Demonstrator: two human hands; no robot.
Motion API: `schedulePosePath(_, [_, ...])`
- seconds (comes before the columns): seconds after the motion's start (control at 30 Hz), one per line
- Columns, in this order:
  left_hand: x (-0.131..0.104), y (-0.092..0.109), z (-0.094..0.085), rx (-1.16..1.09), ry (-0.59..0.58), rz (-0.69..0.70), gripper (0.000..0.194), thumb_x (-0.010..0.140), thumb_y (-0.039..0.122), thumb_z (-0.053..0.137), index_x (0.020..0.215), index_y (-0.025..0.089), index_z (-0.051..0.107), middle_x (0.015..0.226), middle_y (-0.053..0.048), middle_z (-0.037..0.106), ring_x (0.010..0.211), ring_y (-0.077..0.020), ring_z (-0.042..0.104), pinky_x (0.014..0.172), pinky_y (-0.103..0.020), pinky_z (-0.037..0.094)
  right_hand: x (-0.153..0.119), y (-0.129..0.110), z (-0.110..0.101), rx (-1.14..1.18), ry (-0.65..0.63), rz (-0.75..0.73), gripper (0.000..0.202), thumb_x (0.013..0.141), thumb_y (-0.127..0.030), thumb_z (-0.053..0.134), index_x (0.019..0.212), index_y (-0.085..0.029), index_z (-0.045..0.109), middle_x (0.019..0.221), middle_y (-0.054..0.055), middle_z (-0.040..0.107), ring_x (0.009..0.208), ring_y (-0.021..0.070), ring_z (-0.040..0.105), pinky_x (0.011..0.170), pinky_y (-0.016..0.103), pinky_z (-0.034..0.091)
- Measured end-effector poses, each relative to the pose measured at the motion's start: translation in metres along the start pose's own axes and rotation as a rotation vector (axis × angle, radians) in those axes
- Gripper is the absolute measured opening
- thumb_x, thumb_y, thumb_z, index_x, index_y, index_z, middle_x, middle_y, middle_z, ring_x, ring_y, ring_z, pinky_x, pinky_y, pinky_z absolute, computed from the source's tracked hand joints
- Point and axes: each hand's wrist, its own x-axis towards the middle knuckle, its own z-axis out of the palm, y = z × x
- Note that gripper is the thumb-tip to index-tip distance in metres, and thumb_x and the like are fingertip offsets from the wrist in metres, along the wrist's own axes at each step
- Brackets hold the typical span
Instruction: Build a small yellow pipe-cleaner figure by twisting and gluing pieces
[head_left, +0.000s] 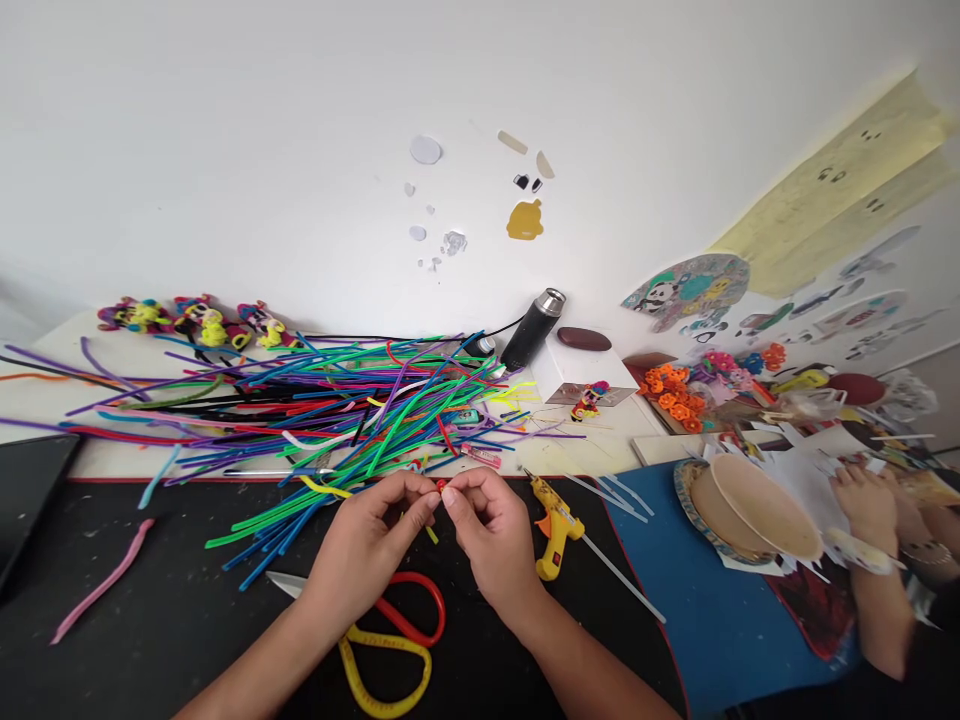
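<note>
My left hand [379,535] and my right hand [491,530] meet at their fingertips over the black mat. Both pinch a small red piece [442,486] between thumb and forefinger. A yellow-green strip [431,534] shows just below the left fingertips; whether it joins the red piece is unclear. Under my left wrist lie scissors [386,670] with one red and one yellow handle loop, their blade pointing up left. A yellow glue gun [556,525] with a clear glue stick lies just right of my right hand.
Coloured pipe cleaners [360,400] are heaped behind the hands. Small figures [202,322] sit at the back left. A black bottle [532,330] stands by a white box [581,368]. At right, another person's hand [866,505] rests near bowls [765,508]. A pink strip [105,585] lies left.
</note>
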Motion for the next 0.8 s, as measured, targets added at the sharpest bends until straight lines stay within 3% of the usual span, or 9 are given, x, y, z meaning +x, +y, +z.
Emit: schedulePosePath(0.8, [-0.0024, 0.0014, 0.0004, 0.018, 0.033, 0.057, 0.021, 0.096, 0.039, 0.062, 0.086, 0.024, 0.073, 0.075, 0.001, 0.072, 0.068, -0.0166, 0.066, 0.065, -0.024, 0.052, 0.0001, -0.0008, 0.0017, -0.012, 0.030, -0.002, 0.027, 0.096, -0.046, 0.069, 0.090, -0.020, 0.066, 0.059, -0.006, 0.046, 0.051, 0.0108, 0.036, 0.047, 0.024, 0.028])
